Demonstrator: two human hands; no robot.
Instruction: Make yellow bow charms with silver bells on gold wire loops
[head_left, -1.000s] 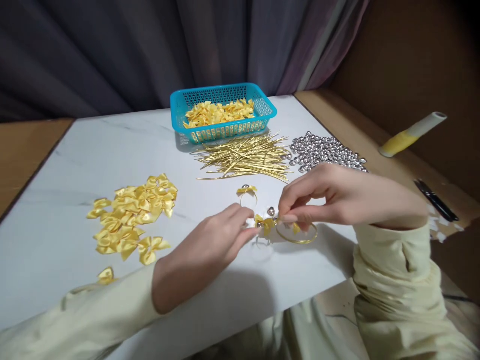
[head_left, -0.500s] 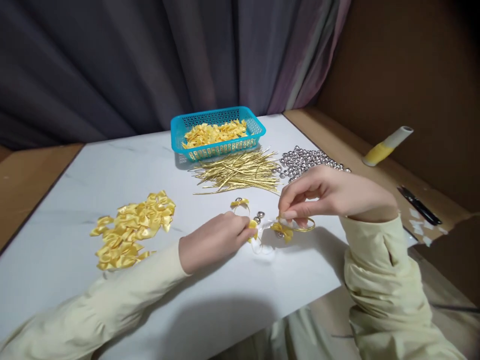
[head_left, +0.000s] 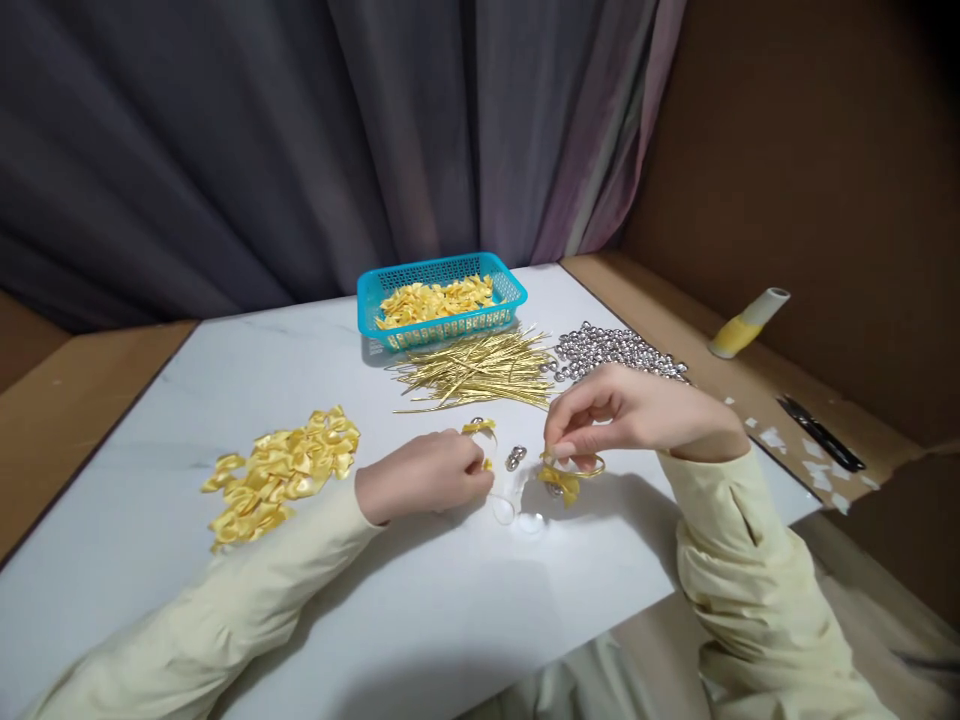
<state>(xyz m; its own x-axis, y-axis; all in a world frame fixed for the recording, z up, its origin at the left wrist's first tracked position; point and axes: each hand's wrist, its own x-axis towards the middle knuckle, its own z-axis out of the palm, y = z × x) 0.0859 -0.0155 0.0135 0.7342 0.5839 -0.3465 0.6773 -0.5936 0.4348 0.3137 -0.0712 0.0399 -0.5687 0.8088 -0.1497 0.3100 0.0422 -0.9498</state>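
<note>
My right hand (head_left: 626,412) pinches a looped gold cord (head_left: 592,467) just above the white tabletop. From that cord hangs a yellow satin bow (head_left: 564,486) with a small silver bell under it. My left hand (head_left: 427,472) is closed, its fingertips low over the table; a sliver of yellow bow (head_left: 487,464) shows at them, the rest hidden. Just beyond those fingers lies another yellow bow (head_left: 480,428) with a bell and a cord loop. Loose silver bells (head_left: 515,458) rest between my hands, and thin pale loops (head_left: 504,511) lie nearer me.
Behind is a blue basket (head_left: 367,318) of yellow bows. Gold cords (head_left: 472,372) are heaped before it, with silver bells (head_left: 619,350) to their right. Loose bows (head_left: 285,470) lie left. A white-and-yellow tube (head_left: 748,323), black pen (head_left: 821,434) and white scraps (head_left: 817,472) lie right.
The view has tilted up and shifted slightly. My left fingers now cover most of the bow that showed at them before. My right hand still pinches the cord with its bow.
</note>
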